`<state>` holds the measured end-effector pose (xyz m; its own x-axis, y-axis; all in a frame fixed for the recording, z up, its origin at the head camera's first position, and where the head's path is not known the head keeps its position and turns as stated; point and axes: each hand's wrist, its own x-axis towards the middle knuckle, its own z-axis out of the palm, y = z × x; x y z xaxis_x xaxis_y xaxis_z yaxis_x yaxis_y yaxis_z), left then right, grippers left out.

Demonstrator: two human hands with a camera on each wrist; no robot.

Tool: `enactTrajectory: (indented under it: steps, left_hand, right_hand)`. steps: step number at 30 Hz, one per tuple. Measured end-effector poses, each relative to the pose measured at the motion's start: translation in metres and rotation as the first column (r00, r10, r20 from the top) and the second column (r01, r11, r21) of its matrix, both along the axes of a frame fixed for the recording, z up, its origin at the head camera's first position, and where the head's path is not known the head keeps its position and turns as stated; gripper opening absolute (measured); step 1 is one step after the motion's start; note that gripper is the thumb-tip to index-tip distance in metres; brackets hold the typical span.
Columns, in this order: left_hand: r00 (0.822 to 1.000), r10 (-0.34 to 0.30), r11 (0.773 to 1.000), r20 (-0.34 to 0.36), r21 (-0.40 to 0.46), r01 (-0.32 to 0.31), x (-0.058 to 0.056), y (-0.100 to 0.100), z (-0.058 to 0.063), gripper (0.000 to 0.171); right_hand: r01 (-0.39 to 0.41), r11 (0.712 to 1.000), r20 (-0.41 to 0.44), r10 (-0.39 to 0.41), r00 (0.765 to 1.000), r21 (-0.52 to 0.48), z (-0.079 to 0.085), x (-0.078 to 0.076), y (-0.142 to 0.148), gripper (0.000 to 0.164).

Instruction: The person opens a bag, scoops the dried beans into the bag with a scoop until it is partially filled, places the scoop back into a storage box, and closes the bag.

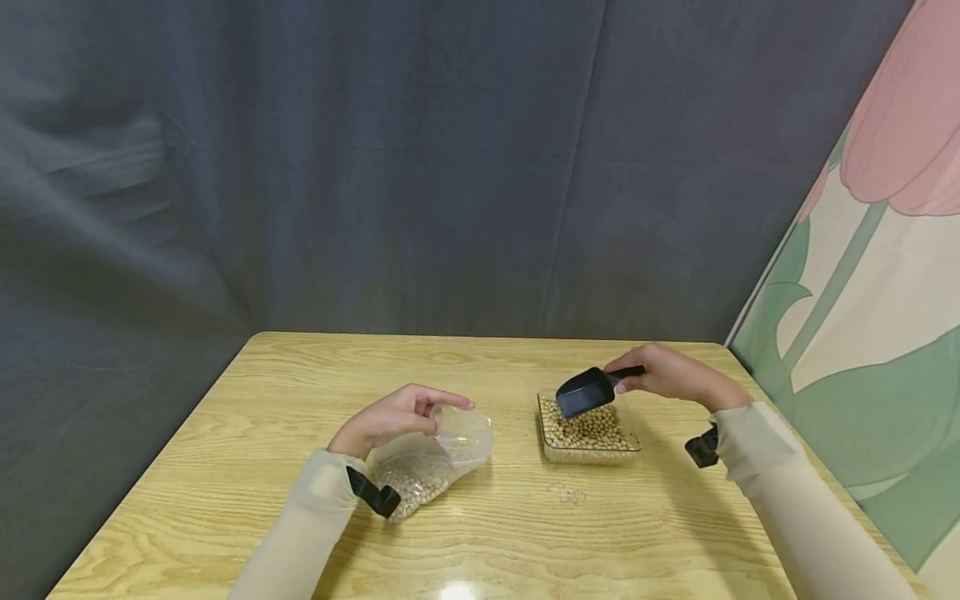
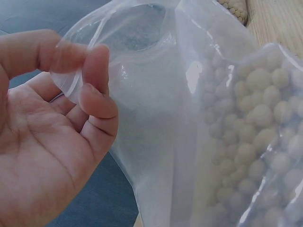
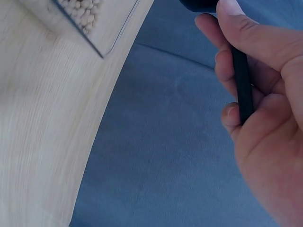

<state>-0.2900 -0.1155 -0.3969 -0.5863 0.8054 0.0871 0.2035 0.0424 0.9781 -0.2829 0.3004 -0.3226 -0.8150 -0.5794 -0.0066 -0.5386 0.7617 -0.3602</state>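
My left hand (image 1: pixel 401 417) pinches the open mouth of a clear plastic bag (image 1: pixel 468 433) between thumb and fingers. Pale round beans (image 2: pixel 258 113) fill the lower part of the bag, which rests on the table. To the right, my right hand (image 1: pixel 663 373) grips a black scoop (image 1: pixel 583 393) by its handle (image 3: pixel 242 87). The scoop is tilted over a clear rectangular container (image 1: pixel 592 457) of the same kind of beans (image 1: pixel 581 429). Whether the scoop's blade touches the beans, I cannot tell.
The wooden table (image 1: pixel 517 533) has its far edge against a dark grey curtain (image 1: pixel 420 167). A wall panel with painted flowers (image 1: pixel 847 275) stands along the right side. Faint marks or small clear bits (image 1: pixel 567 493) lie in front of the container.
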Motion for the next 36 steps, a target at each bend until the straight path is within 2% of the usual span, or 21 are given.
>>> enactTrajectory:
  steps: [13,20,26,36]
  left_hand:
    - [1.0,0.008,1.0,0.01,-0.012,-0.008,0.0,0.002,-0.003,0.051]
    - [1.0,0.005,1.0,0.004,-0.011,-0.005,0.0,0.003,-0.004,0.051]
    - [1.0,0.006,1.0,-0.002,-0.014,-0.006,0.0,0.003,-0.004,0.051]
    - [1.0,0.016,0.999,-0.003,-0.033,-0.016,0.001,0.002,-0.003,0.051]
  right_hand:
    - [-0.025,0.998,-0.035,0.027,0.999,0.064,0.006,0.004,0.015,0.034]
    - [0.029,0.993,0.014,-0.03,0.999,0.113,0.007,0.006,0.02,0.035]
    - [0.04,0.99,0.018,-0.043,0.999,0.134,0.008,0.007,0.021,0.033]
    - [-0.003,0.987,0.007,0.002,1.0,0.158,0.013,0.01,0.019,0.03]
